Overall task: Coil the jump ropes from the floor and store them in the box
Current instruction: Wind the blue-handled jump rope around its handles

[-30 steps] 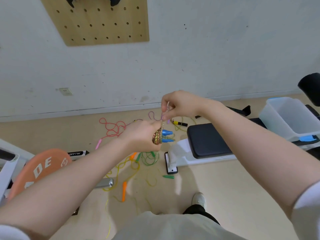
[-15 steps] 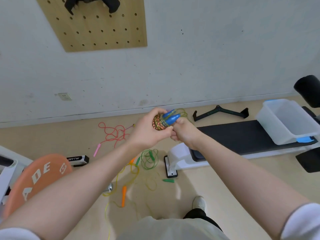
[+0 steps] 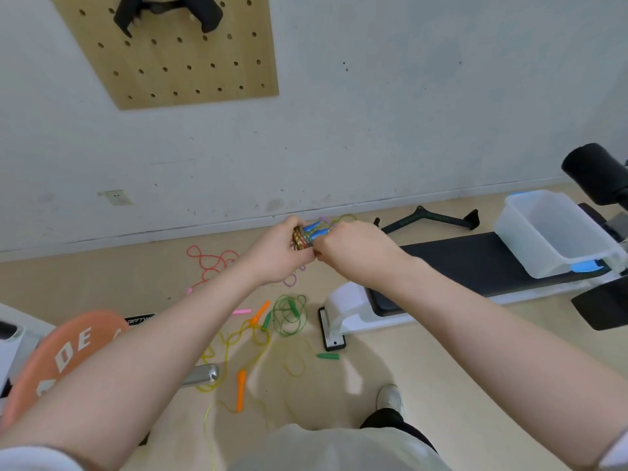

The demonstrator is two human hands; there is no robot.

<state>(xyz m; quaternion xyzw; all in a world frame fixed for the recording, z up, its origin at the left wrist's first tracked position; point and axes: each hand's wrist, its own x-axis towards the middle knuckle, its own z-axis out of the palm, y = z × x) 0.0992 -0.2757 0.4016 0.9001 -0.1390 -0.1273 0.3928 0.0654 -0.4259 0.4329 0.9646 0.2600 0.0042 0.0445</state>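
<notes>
Both hands meet in front of me around a coiled multicoloured jump rope with blue handles point(image 3: 307, 234). My left hand point(image 3: 275, 253) grips the coil from the left. My right hand point(image 3: 350, 248) holds its right side, fingers curled over the blue handles. Loose ropes lie on the floor below: a pink one point(image 3: 212, 263), a green one point(image 3: 289, 314), and a yellow one with orange handles point(image 3: 243, 351). The translucent white box point(image 3: 550, 232) sits on the bench at right, apart from my hands.
A black padded bench point(image 3: 475, 266) on a white frame runs along the right. An orange weight plate point(image 3: 64, 355) and a steel bar end point(image 3: 200, 375) lie at left. A black pull handle point(image 3: 431, 219) rests by the wall. My shoe point(image 3: 390, 399) stands near the ropes.
My right hand has come down from pulling the rope's end and closed onto the coil beside my left hand. Both hands and the coil have risen slightly in view.
</notes>
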